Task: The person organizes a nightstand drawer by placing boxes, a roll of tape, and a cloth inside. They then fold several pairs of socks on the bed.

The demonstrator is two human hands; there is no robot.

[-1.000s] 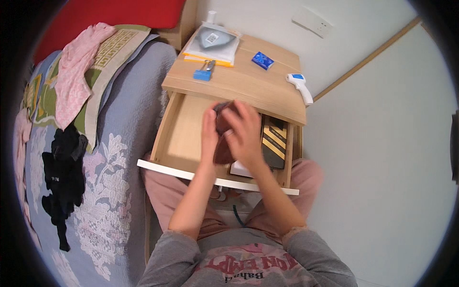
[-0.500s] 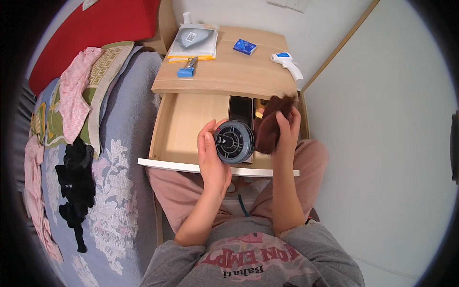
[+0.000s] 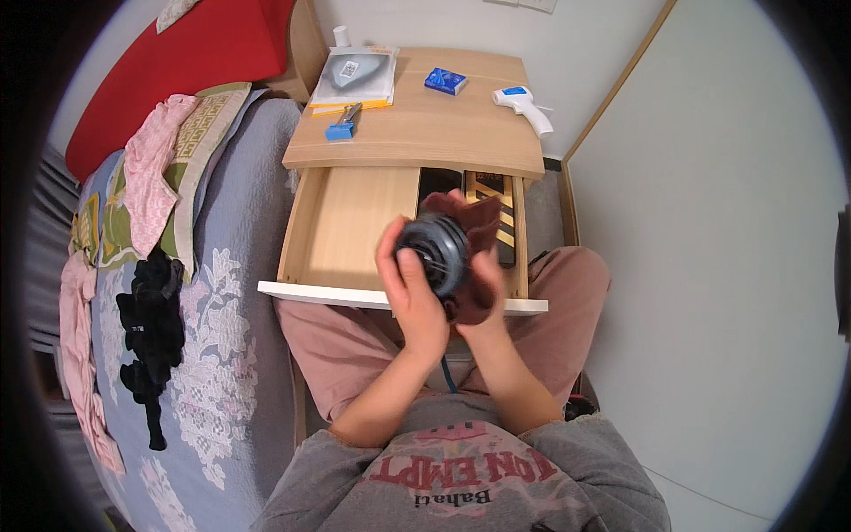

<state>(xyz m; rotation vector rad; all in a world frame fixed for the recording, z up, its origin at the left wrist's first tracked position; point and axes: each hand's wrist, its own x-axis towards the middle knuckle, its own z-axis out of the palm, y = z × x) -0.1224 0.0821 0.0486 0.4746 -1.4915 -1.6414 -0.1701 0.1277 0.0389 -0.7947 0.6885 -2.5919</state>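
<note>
My left hand is wrapped around a round black-and-grey device with a ringed face; its exact kind is unclear. Dark brown cloth lies bunched against the device's right side, gripped by my right hand, whose fingers are partly hidden behind it. Both hands are over the front of a pulled-out wooden drawer. Inside the drawer, behind the device, a flat black object shows in part. Beside it is a black box with yellow stripes, partly covered by the cloth.
On the nightstand top lie a bagged grey item, a blue clip-like tool, a small blue box and a white handheld thermometer. A bed with clothes stands left; a pale panel rises right.
My right hand has brought the brown cloth leftward and down against the device. The device has tilted in my left hand, and more of the striped box shows.
</note>
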